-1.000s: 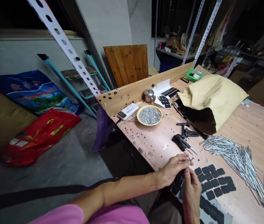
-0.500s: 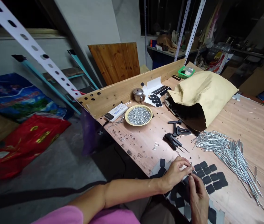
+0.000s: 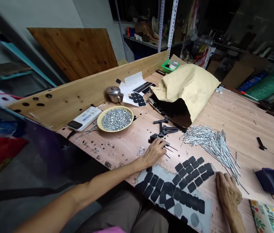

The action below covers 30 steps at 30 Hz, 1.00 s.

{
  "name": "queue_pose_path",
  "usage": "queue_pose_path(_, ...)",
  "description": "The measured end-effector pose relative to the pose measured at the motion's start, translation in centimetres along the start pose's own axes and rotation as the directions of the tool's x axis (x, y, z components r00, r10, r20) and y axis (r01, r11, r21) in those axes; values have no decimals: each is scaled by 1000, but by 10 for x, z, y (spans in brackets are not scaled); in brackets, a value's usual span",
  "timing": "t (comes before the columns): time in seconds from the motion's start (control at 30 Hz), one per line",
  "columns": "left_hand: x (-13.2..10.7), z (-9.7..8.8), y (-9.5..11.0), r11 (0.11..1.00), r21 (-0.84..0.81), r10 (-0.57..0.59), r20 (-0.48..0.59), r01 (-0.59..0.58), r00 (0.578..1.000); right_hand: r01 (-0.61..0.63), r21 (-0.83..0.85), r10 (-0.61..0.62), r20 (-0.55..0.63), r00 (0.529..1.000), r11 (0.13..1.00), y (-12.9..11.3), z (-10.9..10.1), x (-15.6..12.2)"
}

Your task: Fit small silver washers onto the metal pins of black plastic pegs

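Note:
My left hand (image 3: pixel 154 152) reaches forward over the wooden table (image 3: pixel 243 119), its fingers stretched out and lying on the near edge of a small heap of black-handled pins (image 3: pixel 162 133). My right hand (image 3: pixel 227 191) rests palm down near the front edge, fingertips at the near end of a pile of thin metal rods (image 3: pixel 211 144). I see nothing held in either hand. Between the hands lies a grey sheet of black oval pads (image 3: pixel 175 187).
A yellow bowl of small silver nuts (image 3: pixel 115 118) stands at the left, with a white device (image 3: pixel 84 117) and a metal pot (image 3: pixel 114 94) near it. A tan paper bag (image 3: pixel 187 87) lies behind. A dark blue pouch (image 3: pixel 271 182) sits at the right.
Both hands were pinched together on a small part over the pads. They have since parted: the left moved forward to the black pins, the right went right to the rods. The view swung right.

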State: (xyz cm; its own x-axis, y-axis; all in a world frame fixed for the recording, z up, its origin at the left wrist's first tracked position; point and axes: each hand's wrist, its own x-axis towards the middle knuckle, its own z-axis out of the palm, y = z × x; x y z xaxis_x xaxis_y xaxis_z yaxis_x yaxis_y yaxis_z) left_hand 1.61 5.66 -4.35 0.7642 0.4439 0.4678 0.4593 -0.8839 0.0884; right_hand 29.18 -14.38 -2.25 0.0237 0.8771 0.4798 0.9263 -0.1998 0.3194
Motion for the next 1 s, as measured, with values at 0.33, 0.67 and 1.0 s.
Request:
queue_pose_path(0.33,6,-27,22,992,-50,93,-292,-112,952,199,90,-200,-1,980,976,-17,-14,-2)
queue_pose_path(0.67,9,-40,37,987,-103,90,-308,-127,947,213,75,-220,103,970,974,-26,-16,-8)
queue_pose_path(1.0,4,-54,36,983,-129,88,-280,-129,956,110,164,-141,191,971,980,-30,-27,3)
